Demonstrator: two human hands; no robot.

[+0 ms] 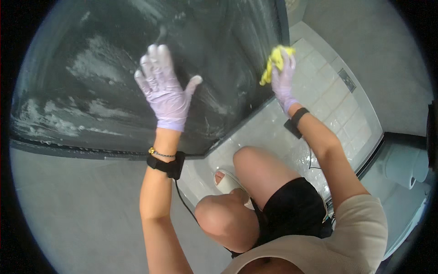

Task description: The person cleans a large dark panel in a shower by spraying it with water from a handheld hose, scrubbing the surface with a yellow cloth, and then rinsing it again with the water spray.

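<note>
My left hand (164, 90), in a thin lilac disposable glove, is spread flat against a dark shower panel (212, 44), thumb out to the side and nothing in the fingers. White streaks of foam or residue (92, 61) smear the panel around it. My right hand (284, 73), gloved the same way, grips a crumpled yellow cleaning cloth (275, 63) near the panel's right edge. Whether the cloth touches the panel is unclear. Both wrists carry black strapped devices; a cable hangs from the left one (176, 165).
Below lies a wet, pale tiled shower floor (333, 89) with a metal drain grate (347, 80) near its raised rim. My bent knees and a white slipper (227, 181) are close under the panel. Grey walls (362, 51) flank the shower. At the right stands a glossy white fixture (403, 205).
</note>
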